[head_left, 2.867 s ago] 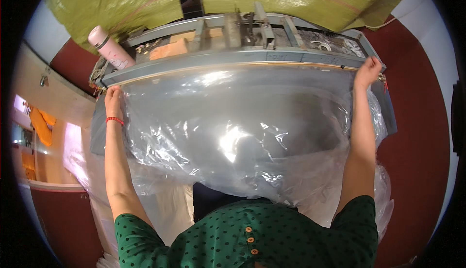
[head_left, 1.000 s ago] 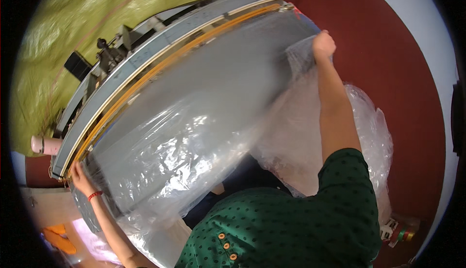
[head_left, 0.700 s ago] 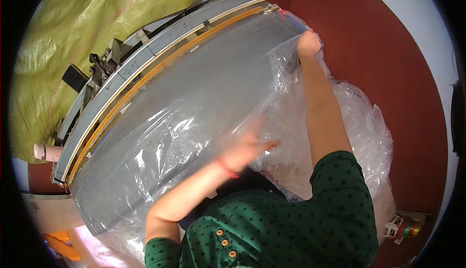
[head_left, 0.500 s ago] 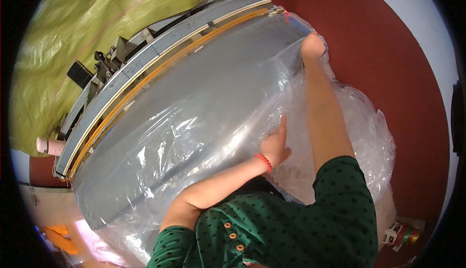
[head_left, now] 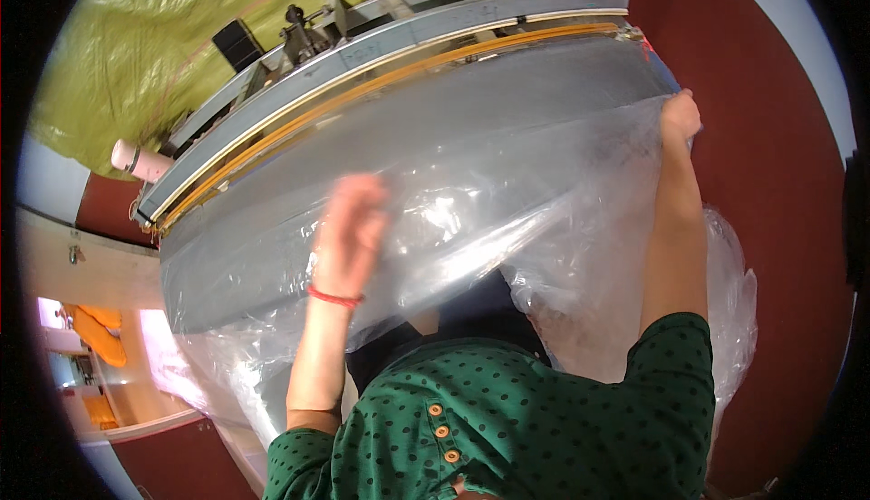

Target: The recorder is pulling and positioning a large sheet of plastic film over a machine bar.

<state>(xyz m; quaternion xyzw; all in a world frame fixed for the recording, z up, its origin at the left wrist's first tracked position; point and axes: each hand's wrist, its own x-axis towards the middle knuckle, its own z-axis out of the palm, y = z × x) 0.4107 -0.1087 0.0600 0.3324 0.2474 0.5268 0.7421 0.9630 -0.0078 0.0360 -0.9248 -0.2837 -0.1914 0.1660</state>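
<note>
Clear plastic film drapes over a long grey fabric-like surface and hangs down in front of me. At the far right corner my right hand is closed round the film's edge and pulls it taut. My left hand, a red beaded bracelet on its wrist, is raised over the left-middle part of the film. Motion blurs its fingers, but they look stretched out with nothing held. The grey surface runs along a metal frame edged by an orange-yellow strip.
A pink bottle lies by the frame's left end. Behind the frame are a dark metal fitting, a black box-like thing and a yellow-green tarp. Bunched film hangs at right above the red-brown floor.
My left hand has moved left across the film, its pointing finger no longer distinct. My right hand still grips the film's edge. The view has shifted, so the frame sits further right.
</note>
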